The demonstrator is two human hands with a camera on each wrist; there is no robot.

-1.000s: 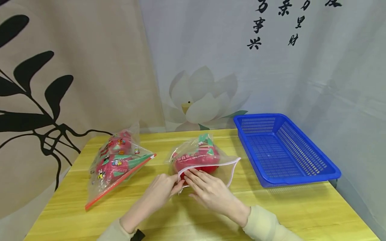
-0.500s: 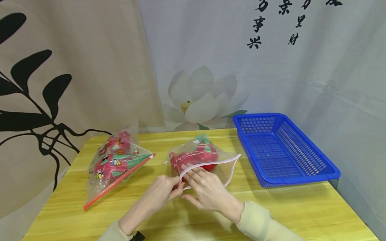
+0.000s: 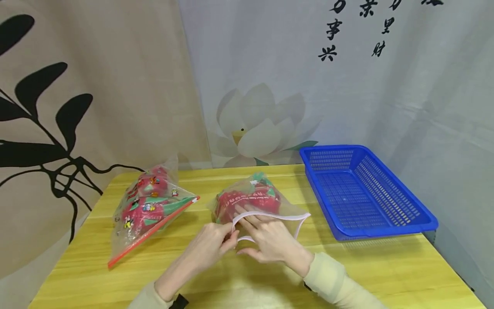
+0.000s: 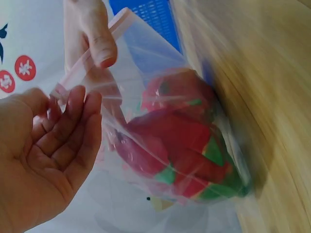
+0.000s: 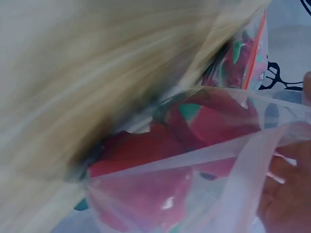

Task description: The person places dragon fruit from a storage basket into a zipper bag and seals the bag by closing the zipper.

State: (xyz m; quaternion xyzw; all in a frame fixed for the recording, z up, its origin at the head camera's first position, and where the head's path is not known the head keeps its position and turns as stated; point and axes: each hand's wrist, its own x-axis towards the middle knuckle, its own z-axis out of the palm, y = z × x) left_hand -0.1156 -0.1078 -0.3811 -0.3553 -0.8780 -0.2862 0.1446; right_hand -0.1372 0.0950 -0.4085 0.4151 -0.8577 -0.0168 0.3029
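Note:
A clear zip bag [image 3: 287, 206] with a white-pink closure strip lies mid-table, its mouth facing me. Dragon fruits [image 3: 266, 205], red with green tips, sit inside it, seen through the printed plastic. My left hand [image 3: 214, 242] pinches the left corner of the bag's mouth between thumb and fingers. Through that mouth reaches my right hand [image 3: 270, 240], its fingers stretched out toward the fruit and its thumb outside the bag. The left wrist view shows the bag film [image 4: 146, 53] pulled taut from my left fingers, with the fruits bunched in the bag's lower part.
To the left lies another printed bag [image 3: 154, 210] holding dragon fruits, its red-orange strip [image 3: 150, 236] fastened along the edge. A blue plastic basket [image 3: 326, 206] stands at the right on the wooden table [image 3: 247, 287]. A printed curtain [image 3: 262, 56] hangs behind.
My right fingers have gone deeper into the bag, and the fruits have shifted slightly left and back. The left hand keeps its pinch on the bag's edge.

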